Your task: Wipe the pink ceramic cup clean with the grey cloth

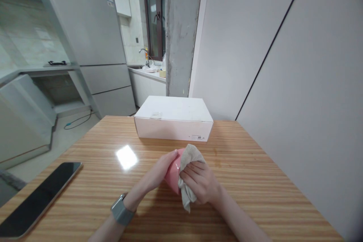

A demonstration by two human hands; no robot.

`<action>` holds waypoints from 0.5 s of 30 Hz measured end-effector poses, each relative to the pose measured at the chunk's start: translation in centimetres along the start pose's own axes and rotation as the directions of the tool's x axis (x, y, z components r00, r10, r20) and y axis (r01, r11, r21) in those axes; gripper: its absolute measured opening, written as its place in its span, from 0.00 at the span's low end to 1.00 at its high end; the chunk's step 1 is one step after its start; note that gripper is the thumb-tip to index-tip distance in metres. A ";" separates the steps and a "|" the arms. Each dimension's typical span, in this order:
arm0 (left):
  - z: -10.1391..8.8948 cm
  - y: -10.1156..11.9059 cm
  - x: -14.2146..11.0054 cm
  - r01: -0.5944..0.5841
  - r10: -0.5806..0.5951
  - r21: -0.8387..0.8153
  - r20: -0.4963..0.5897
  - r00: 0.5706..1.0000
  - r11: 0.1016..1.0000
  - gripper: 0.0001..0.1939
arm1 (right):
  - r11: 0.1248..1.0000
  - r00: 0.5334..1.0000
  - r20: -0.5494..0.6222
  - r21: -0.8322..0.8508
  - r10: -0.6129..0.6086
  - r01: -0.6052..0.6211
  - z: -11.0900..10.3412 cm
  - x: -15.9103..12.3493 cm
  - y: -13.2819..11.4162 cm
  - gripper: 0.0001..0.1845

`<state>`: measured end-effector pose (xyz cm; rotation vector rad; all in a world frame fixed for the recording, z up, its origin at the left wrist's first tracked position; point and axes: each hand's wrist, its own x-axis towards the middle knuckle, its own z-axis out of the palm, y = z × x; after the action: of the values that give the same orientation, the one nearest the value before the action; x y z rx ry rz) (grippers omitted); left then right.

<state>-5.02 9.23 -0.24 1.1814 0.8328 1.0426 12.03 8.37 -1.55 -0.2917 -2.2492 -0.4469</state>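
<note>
A pink bowl (172, 177), glossy and tilted on its side, is held over the wooden table by my left hand (163, 166). The fingers of that hand wrap the bowl's left side and upper rim, and most of them are hidden behind it. My right hand (202, 182) grips a beige cloth (191, 154) and presses it against the bowl's right side. Part of the cloth hangs down below the fingers. The bowl's right part is covered by the cloth and the hand.
A white cardboard box (172, 128) stands at the far edge of the striped wooden table (241, 166). On the left lies a black smartphone (39, 200). A white wall (297, 83) runs along the right side; a fridge (87, 26) stands beyond the table.
</note>
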 end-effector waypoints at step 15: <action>1.9 -0.3 -1.0 -0.092 0.130 -0.196 0.188 0.974 0.976 0.23 | 0.782 0.783 -0.173 0.339 0.598 -0.522 -0.5 -1.2 1.4 0.19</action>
<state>-3.53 7.62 -0.11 1.1605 0.5044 1.0494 13.61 9.40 -1.84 -0.6932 -1.8000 0.1467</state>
